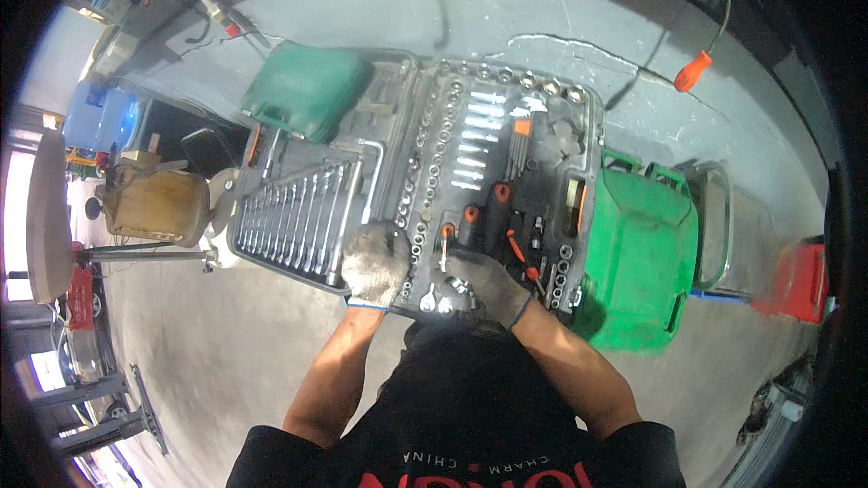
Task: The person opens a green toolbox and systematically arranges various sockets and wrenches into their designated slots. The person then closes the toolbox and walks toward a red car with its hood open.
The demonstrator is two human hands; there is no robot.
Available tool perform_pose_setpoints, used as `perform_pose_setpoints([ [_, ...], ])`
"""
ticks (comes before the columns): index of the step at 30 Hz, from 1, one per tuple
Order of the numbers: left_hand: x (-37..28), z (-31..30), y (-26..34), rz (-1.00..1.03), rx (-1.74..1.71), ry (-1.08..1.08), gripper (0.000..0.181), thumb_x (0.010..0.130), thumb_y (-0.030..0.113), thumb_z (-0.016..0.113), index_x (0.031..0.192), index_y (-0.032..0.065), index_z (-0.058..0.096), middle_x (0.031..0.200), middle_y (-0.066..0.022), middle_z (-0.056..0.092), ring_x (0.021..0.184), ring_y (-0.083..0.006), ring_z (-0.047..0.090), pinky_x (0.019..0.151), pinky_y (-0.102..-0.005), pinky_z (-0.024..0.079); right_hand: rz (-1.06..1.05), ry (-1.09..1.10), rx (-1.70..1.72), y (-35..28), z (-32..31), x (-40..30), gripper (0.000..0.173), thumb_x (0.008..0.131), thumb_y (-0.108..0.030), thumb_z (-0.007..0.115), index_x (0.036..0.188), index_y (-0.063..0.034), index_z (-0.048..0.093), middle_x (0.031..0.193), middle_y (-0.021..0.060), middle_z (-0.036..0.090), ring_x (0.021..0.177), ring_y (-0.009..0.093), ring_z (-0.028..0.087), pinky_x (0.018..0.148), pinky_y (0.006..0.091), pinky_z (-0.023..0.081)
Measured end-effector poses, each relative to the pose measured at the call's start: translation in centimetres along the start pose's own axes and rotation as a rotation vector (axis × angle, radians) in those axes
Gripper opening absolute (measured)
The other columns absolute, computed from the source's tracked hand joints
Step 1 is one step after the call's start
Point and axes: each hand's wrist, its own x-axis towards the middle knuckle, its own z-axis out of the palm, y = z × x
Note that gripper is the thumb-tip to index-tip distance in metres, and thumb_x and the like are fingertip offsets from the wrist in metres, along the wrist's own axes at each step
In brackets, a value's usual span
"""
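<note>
An opened mechanic's tool case (424, 149) lies before me. My left hand (375, 266), in a grey work glove, is curled over the case's near edge by the hinge, beside a row of combination wrenches (295, 217). Its fingertips are hidden. Gloved too, my right hand (489, 287) is over the near part of the socket side, by orange-ended ratchet handles (471, 214) and a shiny ratchet head (456, 294). Its palm side is turned away, so its grip cannot be made out. Small sockets (419, 244) run between the hands.
A dark green plastic case (305, 91) rests on the opened left half. To the right stands a bright green plastic container (641, 251), with a red one (803, 282) farther off. An orange-handled tool (693, 72) hangs above. A yellowish jug (159, 203) is at left.
</note>
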Motion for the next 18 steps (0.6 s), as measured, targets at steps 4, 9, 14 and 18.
perform_pose_setpoints([
  [4, 1.0, -2.6, 0.6, -0.098, -0.145, -0.089, 0.015, 0.089, 0.022, 0.071, 0.094, 0.0080, 0.070, 0.093, -0.0167, 0.071, 0.082, -0.0377, 0.070, 0.076, -0.0477, 0.056, 0.116, 0.078, 0.145, -0.9, 0.9, -0.8, 0.028, 0.097, -0.025, 0.064, 0.114, -0.0041, 0.068, 0.099, 0.0054, 0.067, 0.076, 0.012, 0.063, 0.065, 0.0256, 0.054],
  [9, 1.4, -5.2, -0.9, -0.481, -0.896, -0.324, 0.013, 0.096, 0.010, 0.068, 0.106, 0.0023, 0.064, 0.101, -0.0101, 0.071, 0.082, -0.0146, 0.067, 0.071, -0.0290, 0.058, -0.137, -0.129, -0.240, 1.2, -2.3, 1.0, 0.026, 0.092, -0.014, 0.070, 0.115, -0.0020, 0.070, 0.104, 0.0132, 0.072, 0.093, 0.026, 0.072, 0.079, 0.0340, 0.059],
  [14, -0.2, -5.2, -1.3, -0.595, -1.524, -0.514, 0.017, 0.099, 0.006, 0.057, 0.116, 0.0006, 0.056, 0.114, -0.0224, 0.070, 0.095, -0.0334, 0.074, 0.077, -0.0429, 0.067, -0.695, -0.137, -0.753, 0.6, -1.1, 1.3, 0.024, 0.089, -0.012, 0.075, 0.110, -0.0007, 0.073, 0.103, 0.0166, 0.074, 0.096, 0.031, 0.073, 0.085, 0.0389, 0.059],
  [18, -1.1, -4.8, -1.0, -0.601, -1.745, -0.533, 0.024, 0.100, 0.009, 0.063, 0.121, 0.0003, 0.057, 0.113, -0.0221, 0.070, 0.095, -0.0335, 0.074, 0.076, -0.0406, 0.068, -0.856, -0.118, -1.004, -0.3, -0.6, 0.4, 0.022, 0.089, -0.013, 0.070, 0.108, -0.0010, 0.071, 0.107, 0.0159, 0.073, 0.103, 0.032, 0.072, 0.088, 0.0398, 0.058],
])
